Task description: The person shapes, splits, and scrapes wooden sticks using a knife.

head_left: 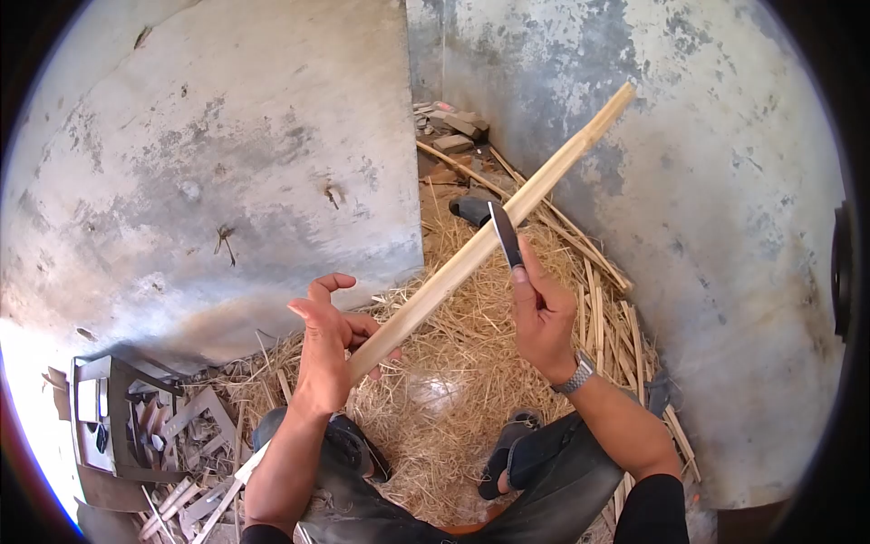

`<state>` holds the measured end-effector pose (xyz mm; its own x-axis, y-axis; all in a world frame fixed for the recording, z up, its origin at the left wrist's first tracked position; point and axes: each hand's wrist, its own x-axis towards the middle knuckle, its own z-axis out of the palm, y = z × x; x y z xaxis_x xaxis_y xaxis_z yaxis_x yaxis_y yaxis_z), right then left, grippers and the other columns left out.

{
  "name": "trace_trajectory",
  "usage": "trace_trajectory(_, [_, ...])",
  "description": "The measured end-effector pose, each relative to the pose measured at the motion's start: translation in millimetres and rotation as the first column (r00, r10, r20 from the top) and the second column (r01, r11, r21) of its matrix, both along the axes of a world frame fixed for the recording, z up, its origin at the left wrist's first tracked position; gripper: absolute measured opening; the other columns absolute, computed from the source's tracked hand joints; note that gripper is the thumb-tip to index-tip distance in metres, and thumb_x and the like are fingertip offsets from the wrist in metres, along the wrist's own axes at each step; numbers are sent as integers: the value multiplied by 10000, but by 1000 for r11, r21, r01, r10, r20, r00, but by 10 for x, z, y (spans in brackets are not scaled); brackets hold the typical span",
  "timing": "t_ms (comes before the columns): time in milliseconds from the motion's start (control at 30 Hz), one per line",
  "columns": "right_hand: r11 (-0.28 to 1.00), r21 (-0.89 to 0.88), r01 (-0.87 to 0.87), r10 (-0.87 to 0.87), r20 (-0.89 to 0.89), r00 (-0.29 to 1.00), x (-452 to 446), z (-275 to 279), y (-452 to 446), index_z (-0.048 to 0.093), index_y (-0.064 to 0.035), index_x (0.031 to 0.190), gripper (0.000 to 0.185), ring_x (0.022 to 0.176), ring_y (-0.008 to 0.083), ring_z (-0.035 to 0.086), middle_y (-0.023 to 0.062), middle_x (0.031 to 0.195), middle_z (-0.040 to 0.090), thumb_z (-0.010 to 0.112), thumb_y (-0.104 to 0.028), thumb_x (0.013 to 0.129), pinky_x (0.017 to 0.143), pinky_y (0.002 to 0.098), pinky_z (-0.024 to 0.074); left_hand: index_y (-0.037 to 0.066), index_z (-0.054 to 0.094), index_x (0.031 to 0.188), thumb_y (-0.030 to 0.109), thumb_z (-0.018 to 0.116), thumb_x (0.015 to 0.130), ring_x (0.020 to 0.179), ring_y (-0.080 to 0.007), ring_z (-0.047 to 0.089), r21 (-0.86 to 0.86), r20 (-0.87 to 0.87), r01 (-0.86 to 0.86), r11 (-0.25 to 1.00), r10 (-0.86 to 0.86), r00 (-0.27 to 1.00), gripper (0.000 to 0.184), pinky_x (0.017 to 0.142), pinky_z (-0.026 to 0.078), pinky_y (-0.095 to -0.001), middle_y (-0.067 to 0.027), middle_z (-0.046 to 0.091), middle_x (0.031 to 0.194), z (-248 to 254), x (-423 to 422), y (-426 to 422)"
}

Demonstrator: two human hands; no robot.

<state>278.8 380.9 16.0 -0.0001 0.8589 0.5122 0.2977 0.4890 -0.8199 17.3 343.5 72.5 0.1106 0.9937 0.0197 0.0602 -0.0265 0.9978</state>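
A long pale bamboo strip (444, 279) slants from my lap up toward the right-hand wall. My left hand (328, 343) supports its lower end, with some fingers curled behind it and the thumb and forefinger lifted away. In my right hand (546, 325) is a knife (505, 238), gripped with the thumb on its near end; the handle is mostly hidden in the fist. The dark blade lies across the strip around its middle, its tip pointing up, and appears to touch it. A metal watch (576, 373) is on my right wrist.
Straw-like shavings (453, 381) cover the floor between my feet. Loose strips (594, 308) lie along the right wall (725, 254). A dark stool-like frame (113, 422) and wood scraps (213, 426) are at the lower left. Bricks (453, 127) sit in the far corner.
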Motion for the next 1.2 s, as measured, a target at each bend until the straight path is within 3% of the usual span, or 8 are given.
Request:
trace_trajectory(100, [918,372,-135,64,199,978,-83,-179,-121,703,-71,1310,341,505,146,543,86,605,576,634,-86,976,489,329,453,21,219,1377,975,56,754,689,-205,692,-31,9,49,998,-49,999,1151,521,508,-258,-178,697,840,-61,-5,54])
trace_trajectory(133, [928,224,-296,241,245,939,-201,-72,-294,689,-30,1087,137,514,142,552,132,664,622,629,-56,967,487,313,442,21,219,1377,975,56,754,689,-205,692,-30,6,50,998,-50,999,1151,521,508,-258,-178,697,840,-54,18,64])
trace_trajectory(233, [880,285,-379,309,261,914,-190,-65,-164,708,-11,1244,284,516,82,513,106,715,661,612,-39,978,474,275,406,10,216,1373,980,52,747,676,-212,689,-33,18,53,998,-52,998,1166,523,514,-268,-178,696,832,-41,58,35])
trace_trajectory(300, [998,-49,-33,21,-236,972,-92,161,-152,599,-26,1429,450,555,63,500,-27,699,595,644,-100,988,537,251,428,2,216,1370,973,47,758,656,-209,684,-12,21,51,999,-51,998,1160,530,518,-272,-178,694,813,-28,65,30])
trace_trajectory(533, [993,-37,111,-113,-73,991,99,191,-75,442,46,1524,646,690,29,512,-32,783,596,713,-117,961,600,212,430,-3,263,1372,892,119,874,601,-192,660,-33,-72,77,996,-79,994,1034,531,508,-281,-128,686,748,-85,93,-10])
trace_trajectory(833, [998,-65,14,-20,-95,995,176,-5,8,388,69,1541,765,973,107,572,98,1201,645,778,-76,899,885,262,492,-47,380,1408,389,649,998,616,-148,658,18,-515,284,959,-235,825,656,595,498,-281,-132,719,805,-10,160,-51])
trace_trajectory(900, [999,-27,30,-32,-78,996,185,-106,30,403,57,1539,750,930,90,555,74,1151,644,772,-63,897,855,252,491,-45,377,1443,258,732,939,705,-172,683,194,-572,117,974,15,820,687,671,525,-306,-185,712,1056,-13,163,-59])
trace_trajectory(1200, [991,-127,51,-48,26,999,83,-211,-37,462,52,1505,712,775,88,476,-2,932,554,784,-105,890,712,249,448,51,298,1547,320,796,824,1279,-291,545,932,11,-200,302,526,850,918,1015,473,-424,-197,465,1514,1298,121,-303])
